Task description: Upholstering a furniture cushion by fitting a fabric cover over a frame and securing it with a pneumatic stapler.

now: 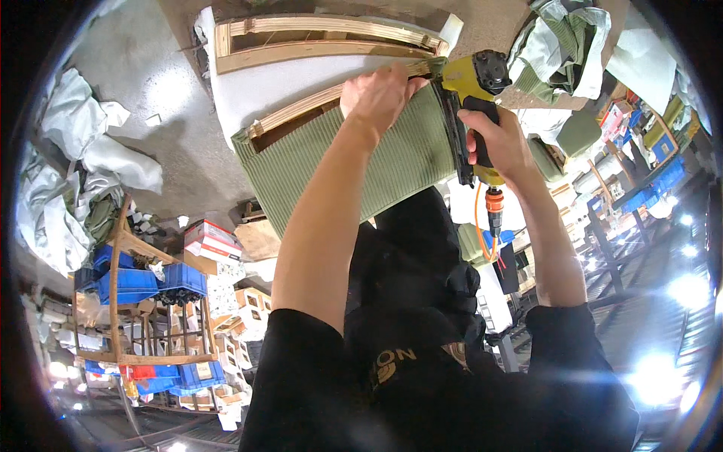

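My right hand point(493, 139) is wrapped round the black grip of a yellow-and-black pneumatic staple gun point(468, 79). The gun's nose is at the right end of a wooden frame edge, and an orange air hose point(479, 218) hangs from its lower end. Green ribbed fabric point(361, 162) covers the near side of the frame. My left hand point(379, 94) lies over the wooden rail point(301, 105) along the fabric's far edge, fingers bent down onto it. What its fingertips pinch, probably the fabric edge, is partly hidden.
Beyond it lies a second wooden frame section point(331, 45) with white padding point(279, 79). White and green fabric scraps are heaped on the floor at left point(71, 173) and upper right point(561, 45). A wooden rack point(120, 286) with blue bins point(135, 286) stands at lower left, near a box point(213, 241).
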Available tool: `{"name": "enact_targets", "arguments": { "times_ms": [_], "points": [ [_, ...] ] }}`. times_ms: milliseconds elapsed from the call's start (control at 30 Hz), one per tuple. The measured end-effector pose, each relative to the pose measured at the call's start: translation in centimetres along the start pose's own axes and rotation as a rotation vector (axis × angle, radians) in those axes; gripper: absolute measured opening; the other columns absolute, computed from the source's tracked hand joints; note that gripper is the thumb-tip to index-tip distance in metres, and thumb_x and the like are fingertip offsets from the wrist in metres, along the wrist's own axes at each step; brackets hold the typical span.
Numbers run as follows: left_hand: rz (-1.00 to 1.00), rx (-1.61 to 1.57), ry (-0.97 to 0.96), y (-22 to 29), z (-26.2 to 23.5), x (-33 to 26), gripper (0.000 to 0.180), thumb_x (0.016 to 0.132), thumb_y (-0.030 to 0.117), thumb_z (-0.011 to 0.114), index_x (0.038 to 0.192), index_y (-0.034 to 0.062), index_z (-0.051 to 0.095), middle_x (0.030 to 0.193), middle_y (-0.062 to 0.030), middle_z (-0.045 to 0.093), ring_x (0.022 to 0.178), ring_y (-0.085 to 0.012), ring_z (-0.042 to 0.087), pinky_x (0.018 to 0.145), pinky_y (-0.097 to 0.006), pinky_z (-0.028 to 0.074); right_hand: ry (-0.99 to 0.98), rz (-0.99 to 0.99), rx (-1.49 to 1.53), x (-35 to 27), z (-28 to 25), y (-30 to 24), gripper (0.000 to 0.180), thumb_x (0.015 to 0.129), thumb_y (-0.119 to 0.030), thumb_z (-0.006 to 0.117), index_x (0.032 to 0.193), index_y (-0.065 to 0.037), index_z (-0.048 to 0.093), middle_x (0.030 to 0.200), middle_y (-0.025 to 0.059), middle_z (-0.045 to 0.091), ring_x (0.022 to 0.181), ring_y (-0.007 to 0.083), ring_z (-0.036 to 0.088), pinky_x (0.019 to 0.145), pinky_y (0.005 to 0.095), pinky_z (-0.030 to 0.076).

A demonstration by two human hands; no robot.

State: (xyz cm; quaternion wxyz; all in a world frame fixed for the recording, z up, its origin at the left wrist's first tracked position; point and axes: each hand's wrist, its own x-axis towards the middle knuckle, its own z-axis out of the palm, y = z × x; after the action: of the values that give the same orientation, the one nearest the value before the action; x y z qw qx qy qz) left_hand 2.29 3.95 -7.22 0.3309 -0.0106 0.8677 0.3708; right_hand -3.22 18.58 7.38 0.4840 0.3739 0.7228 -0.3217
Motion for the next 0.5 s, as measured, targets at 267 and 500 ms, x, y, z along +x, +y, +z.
{"name": "enact_targets", "arguments": {
  "times_ms": [267,500],
  "points": [
    [-0.05,-0.029,-0.087,0.1,-0.3,0.1,0.044,0.095,0.052,0.051,0.101,0.0104,0.061,0.089,-0.0102,0.071,0.082,-0.029,0.071,0.067,-0.045,0.055,0.047,0.047,-0.033,-0.4,1.5,0.5,0.032,0.086,-0.03,0.066,0.085,0.002,0.062,0.059,0.0058,0.056,0.046,0.0146,0.054,0.045,0.0297,0.042],
    [-0.021,-0.031,0.076,-0.5,0.9,-0.4,0.036,0.097,0.044,0.05,0.098,0.0095,0.061,0.089,-0.0103,0.07,0.085,-0.0315,0.071,0.071,-0.045,0.056,0.006,0.025,-0.041,-1.7,3.7,-0.4,0.03,0.086,-0.032,0.065,0.088,-0.002,0.06,0.062,0.0043,0.055,0.049,0.013,0.054,0.047,0.0271,0.044]
  ]
}}
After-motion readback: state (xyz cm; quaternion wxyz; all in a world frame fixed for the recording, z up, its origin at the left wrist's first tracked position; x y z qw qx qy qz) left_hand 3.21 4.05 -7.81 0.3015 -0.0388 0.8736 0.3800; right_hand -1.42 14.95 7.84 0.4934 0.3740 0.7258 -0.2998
